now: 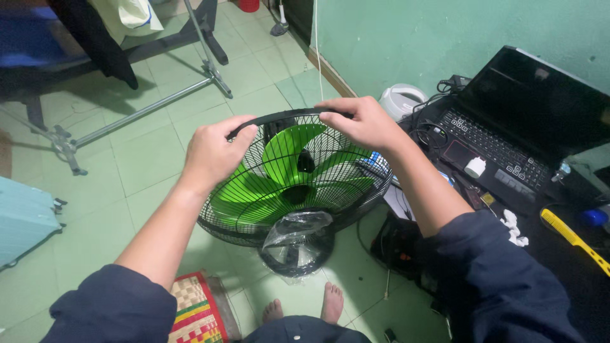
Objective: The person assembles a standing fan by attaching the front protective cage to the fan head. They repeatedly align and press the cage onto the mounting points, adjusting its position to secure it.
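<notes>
An electric fan with bright green blades (289, 184) and a black wire cage (254, 219) stands on the floor in front of me. My left hand (216, 152) grips the black rim band (289, 115) at the cage's upper left. My right hand (365, 124) pinches the same band at the upper right. The fan's round base (297, 244) is wrapped in clear plastic. My bare feet (305, 306) rest just below it.
An open black laptop (515, 127) sits at right among cables, with a white adapter (474, 167), a yellow tool (572, 238) and a white round pot (401, 98). A metal stand (146, 108) crosses the green tiles at left. A woven mat (194, 308) lies near my knee.
</notes>
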